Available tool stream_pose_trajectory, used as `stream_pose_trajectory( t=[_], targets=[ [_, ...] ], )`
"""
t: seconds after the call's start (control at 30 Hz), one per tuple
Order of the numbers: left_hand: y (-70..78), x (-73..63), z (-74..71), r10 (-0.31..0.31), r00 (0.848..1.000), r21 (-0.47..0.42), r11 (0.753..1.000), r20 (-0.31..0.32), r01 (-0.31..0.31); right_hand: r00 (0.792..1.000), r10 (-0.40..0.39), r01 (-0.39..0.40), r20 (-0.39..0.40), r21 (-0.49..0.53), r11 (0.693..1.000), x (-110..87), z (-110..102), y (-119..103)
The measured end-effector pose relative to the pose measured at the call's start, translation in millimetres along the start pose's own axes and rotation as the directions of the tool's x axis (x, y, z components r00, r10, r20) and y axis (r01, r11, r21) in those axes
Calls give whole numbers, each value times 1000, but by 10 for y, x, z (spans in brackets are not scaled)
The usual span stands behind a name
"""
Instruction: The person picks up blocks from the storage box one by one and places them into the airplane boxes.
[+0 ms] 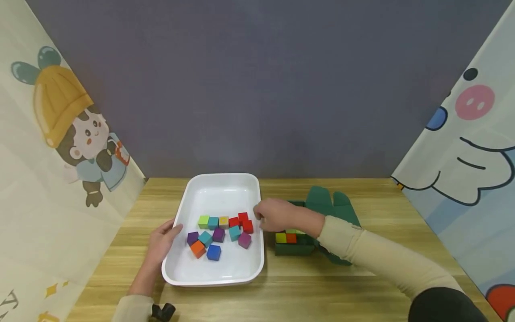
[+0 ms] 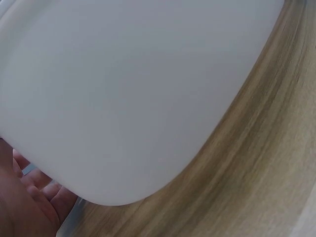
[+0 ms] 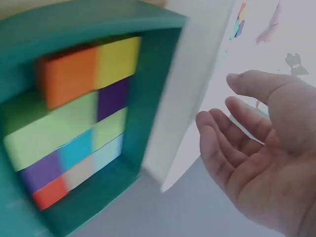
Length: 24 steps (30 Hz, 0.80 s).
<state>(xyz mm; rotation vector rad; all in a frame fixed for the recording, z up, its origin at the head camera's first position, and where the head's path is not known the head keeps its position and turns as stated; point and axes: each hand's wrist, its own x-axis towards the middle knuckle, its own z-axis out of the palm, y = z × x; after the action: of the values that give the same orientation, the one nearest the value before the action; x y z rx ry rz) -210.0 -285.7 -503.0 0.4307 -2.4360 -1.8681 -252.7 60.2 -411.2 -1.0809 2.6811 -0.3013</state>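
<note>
In the head view my left hand (image 1: 160, 245) grips the left rim of a white tray (image 1: 225, 192), thumb over the edge. The left wrist view has the tray's pale side (image 2: 128, 98) and some curled fingers at its lower edge. Several coloured cubes lie in the tray, among them a blue cube (image 1: 214, 253), an orange cube (image 1: 197, 249) and a red cube (image 1: 247, 226). Over the tray's right rim hovers my right hand (image 1: 277, 213). In the right wrist view its fingers are loosely bent, thumb apart, holding nothing. A green box (image 1: 293, 249) stands just right of the tray.
Inside the box, cubes sit in rows, with an orange cube (image 3: 74, 74) and a yellow cube (image 3: 117, 58) at one end. Its green flaps (image 1: 319, 200) spread to the right, partly under my forearm. A grey wall (image 1: 257, 89) rises behind the wooden table (image 1: 225, 304).
</note>
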Motion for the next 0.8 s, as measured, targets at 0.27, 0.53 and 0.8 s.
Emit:
stream_pose_trajectory(
  t=[0.27,0.53,0.8],
  targets=[
    [-16,12,-19,20,999,23,1000,-30,-19,997,-5,5,78,-2,1000,769,-19,-585],
    [-37,2,24,48,998,-24,999,-27,-49,995,22,-21,93,-17,1000,1375,135,-877],
    [-33,7,33,49,998,-53,997,-29,-51,991,56,-43,119,-107,993,1666,353,-889]
  ],
)
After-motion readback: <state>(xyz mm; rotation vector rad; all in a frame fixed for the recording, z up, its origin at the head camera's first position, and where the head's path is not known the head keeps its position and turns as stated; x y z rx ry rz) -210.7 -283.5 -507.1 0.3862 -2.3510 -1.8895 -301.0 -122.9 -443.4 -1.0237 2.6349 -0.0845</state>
